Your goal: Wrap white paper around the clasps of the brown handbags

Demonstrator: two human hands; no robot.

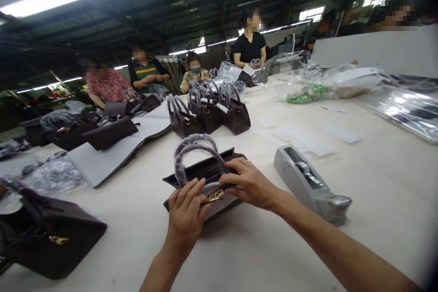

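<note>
A dark brown handbag stands on the white table in front of me, its top open and its two handles wrapped in clear plastic. My left hand is closed on the near left part of the bag, with its fingertips beside the gold clasp. On the right, my right hand grips the bag's upper front edge near the foot of a handle, fingers bent. The fingers cover parts of the front flap.
A grey tape dispenser sits right of the bag. Another brown bag is at the near left. Several wrapped-handle bags stand beyond, near a grey sheet. Plastic wrapping lies at the back right. Several people are across the table.
</note>
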